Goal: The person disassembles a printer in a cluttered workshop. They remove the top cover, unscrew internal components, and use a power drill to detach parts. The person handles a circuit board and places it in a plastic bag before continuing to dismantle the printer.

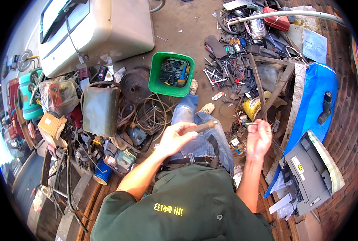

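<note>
Over my lap, my left hand (175,138) is closed around a short brown rod (202,127) with a pale rounded tip pointing to the right. My right hand (260,137) is raised at the right, its fingers pinching a thin slender piece (249,123) that sticks out to the left. Its kind is too small to tell. The two hands are well apart, and the pieces do not touch. Beyond my knees stands a green plastic bin (155,82) holding a blue-handled tool (183,74) and several dark metal parts.
At the right lie heaped wrenches (216,79), cables and tools beside wooden boards (281,86). A grey printer (307,174) sits near a blue sheet (315,108). On the left are a metal canister (100,111), coiled wire (152,114) and a large beige casing (118,28).
</note>
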Available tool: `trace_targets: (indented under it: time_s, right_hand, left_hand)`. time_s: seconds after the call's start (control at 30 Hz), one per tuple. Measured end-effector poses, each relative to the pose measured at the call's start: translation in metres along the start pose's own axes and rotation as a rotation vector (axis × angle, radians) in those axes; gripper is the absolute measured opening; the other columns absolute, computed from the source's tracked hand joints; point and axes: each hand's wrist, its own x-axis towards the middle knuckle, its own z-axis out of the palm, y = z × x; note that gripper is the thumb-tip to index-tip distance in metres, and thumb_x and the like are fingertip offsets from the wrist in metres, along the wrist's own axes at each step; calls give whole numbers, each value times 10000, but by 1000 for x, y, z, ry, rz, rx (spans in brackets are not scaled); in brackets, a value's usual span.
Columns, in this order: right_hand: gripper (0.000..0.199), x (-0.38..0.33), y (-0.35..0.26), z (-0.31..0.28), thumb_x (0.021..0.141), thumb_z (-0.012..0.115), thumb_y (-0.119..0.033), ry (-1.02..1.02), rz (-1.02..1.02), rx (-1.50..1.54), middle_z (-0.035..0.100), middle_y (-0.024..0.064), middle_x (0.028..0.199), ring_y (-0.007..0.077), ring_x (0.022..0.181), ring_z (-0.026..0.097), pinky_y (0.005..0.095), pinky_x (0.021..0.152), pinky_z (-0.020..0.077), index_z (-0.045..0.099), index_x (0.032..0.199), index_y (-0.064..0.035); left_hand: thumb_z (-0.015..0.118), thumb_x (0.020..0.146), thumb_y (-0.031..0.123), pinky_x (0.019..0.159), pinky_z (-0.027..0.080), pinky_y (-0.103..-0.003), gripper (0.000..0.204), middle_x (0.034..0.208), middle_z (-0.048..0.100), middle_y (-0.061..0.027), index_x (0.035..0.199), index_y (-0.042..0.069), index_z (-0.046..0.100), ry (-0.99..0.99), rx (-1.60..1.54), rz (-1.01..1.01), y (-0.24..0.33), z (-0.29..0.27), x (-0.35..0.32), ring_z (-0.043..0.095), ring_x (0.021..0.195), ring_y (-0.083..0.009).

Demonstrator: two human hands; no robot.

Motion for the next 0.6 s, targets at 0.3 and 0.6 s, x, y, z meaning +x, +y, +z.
trace_targets:
  time_s: [0.3, 0.6]
  right_hand:
    - [148, -33, -43, -1, 989, 561, -131, -231, 108, -242, 656, 113, 819, 194, 730, 642, 302, 647, 524, 583, 1003, 15]
    - [93, -104, -36, -25, 874, 692, -48, -62, -198, -748, 647, 73, 849, 126, 735, 626, 269, 645, 500, 677, 943, 12]
  left_hand:
    - [760, 855, 126, 846, 478, -247, 370, 1041, 664, -18, 1181, 3, 634, -236, 88, 37, 38, 24, 20, 585, 908, -72]
    - [747, 868, 142, 831, 477, -256, 363, 1029, 656, -20, 1179, -4, 628, -526, 490, -52, 38, 73, 23, 569, 899, -84]
